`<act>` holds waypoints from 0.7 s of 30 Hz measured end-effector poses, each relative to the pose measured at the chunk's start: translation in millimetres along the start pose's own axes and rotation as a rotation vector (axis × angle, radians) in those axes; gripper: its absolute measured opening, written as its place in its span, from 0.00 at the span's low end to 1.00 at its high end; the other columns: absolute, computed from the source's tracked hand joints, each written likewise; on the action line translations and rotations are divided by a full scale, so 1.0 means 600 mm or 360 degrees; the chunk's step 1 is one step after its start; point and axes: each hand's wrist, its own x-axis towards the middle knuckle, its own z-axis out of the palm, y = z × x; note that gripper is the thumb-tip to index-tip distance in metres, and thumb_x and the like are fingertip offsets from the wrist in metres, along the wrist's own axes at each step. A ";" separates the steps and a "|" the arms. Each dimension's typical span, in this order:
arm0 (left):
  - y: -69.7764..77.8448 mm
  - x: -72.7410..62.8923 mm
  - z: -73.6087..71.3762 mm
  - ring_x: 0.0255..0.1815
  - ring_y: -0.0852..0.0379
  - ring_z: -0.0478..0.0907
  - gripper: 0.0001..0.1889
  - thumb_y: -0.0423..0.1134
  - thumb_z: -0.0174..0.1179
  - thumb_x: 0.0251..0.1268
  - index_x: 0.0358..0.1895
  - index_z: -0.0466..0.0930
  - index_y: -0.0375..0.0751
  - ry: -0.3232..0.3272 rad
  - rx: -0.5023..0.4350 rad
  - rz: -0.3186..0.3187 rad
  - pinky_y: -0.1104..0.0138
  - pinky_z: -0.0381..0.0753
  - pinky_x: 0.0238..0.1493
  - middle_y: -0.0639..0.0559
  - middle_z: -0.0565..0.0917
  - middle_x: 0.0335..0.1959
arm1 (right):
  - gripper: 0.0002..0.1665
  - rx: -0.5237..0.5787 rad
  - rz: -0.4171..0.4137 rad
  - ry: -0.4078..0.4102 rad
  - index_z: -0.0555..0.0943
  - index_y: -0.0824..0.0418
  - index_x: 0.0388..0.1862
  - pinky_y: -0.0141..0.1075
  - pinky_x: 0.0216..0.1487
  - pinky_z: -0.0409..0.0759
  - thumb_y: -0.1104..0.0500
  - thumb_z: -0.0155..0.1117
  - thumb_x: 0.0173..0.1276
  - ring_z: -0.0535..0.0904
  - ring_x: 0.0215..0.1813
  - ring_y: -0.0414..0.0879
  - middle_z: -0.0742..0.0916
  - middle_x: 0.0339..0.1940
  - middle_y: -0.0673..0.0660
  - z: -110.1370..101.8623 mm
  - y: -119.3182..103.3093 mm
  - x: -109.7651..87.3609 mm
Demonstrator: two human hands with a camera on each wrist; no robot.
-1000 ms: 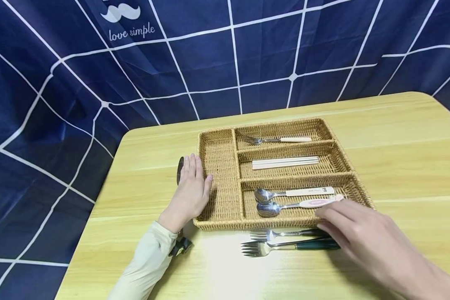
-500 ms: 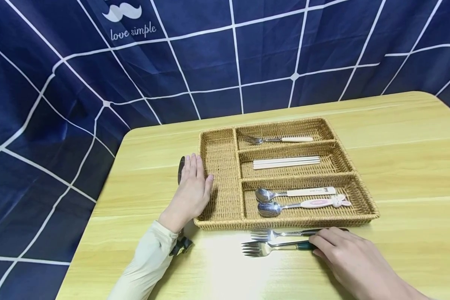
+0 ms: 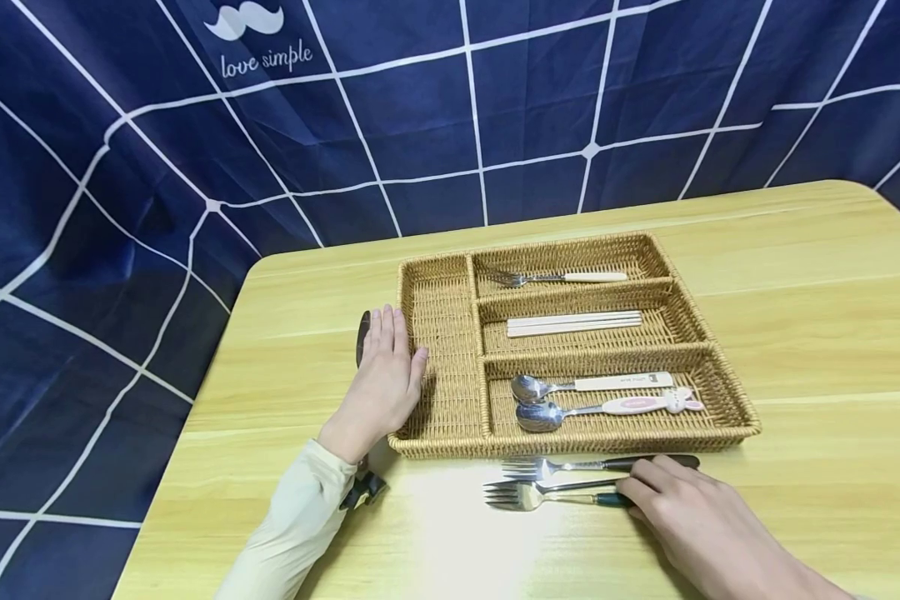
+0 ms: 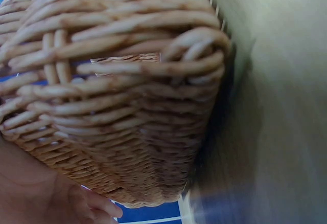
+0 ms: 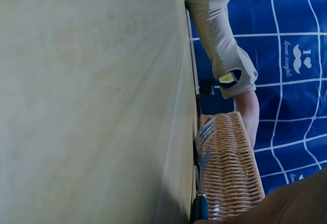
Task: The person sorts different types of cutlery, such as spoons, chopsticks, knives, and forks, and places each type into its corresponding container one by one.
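My left hand point(image 3: 381, 375) rests with straight fingers along the left wall of a woven cutlery tray point(image 3: 435, 451). In the left wrist view, part of the hand point(image 4: 46, 193) lies against the woven side. My right hand point(image 3: 708, 521) has its fingers curled over the handle end of a green-handled fork point(image 3: 521, 497) on the table, hiding that end. A second fork point(image 3: 581, 485) lies close behind it, and a black-handled fork point(image 3: 536, 469) lies nearest the tray. The right wrist view shows the green handle point(image 5: 200, 208) beside the tray wall.
The tray holds a white-handled fork point(image 3: 596, 277), white chopsticks point(image 3: 573, 324), a white-handled spoon point(image 3: 622, 382) and a rabbit-handled spoon point(image 3: 633, 405). A dark object point(image 3: 362, 337) shows partly beyond my left hand. Blue checked cloth point(image 3: 420, 108) hangs behind the wooden table point(image 3: 832, 333).
My right hand has come down and left from beside the tray's front right corner onto the fork handles. The green-handled fork now lies slightly apart from the one behind it. My left hand stays put.
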 end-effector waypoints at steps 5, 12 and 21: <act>0.000 0.000 -0.001 0.76 0.35 0.32 0.34 0.47 0.33 0.80 0.73 0.35 0.24 0.0010 -0.0010 0.0008 0.48 0.41 0.75 0.27 0.38 0.75 | 0.39 0.0039 0.0020 -0.0045 0.80 0.54 0.27 0.39 0.26 0.80 0.48 0.17 0.78 0.76 0.30 0.42 0.79 0.28 0.45 0.001 -0.004 -0.001; 0.000 0.001 0.000 0.76 0.35 0.31 0.34 0.47 0.33 0.80 0.73 0.35 0.24 0.0002 -0.0012 0.0002 0.50 0.39 0.75 0.28 0.37 0.75 | 0.25 0.0043 -0.0013 -0.0128 0.79 0.56 0.30 0.40 0.30 0.81 0.56 0.31 0.74 0.76 0.32 0.44 0.80 0.30 0.48 0.001 -0.005 0.000; -0.001 -0.001 -0.001 0.76 0.37 0.28 0.34 0.47 0.32 0.80 0.73 0.34 0.24 -0.0032 -0.0017 -0.0003 0.52 0.36 0.74 0.29 0.35 0.76 | 0.37 0.0079 -0.0064 0.0026 0.80 0.57 0.31 0.37 0.30 0.82 0.44 0.22 0.79 0.75 0.32 0.41 0.80 0.30 0.45 -0.032 -0.004 0.024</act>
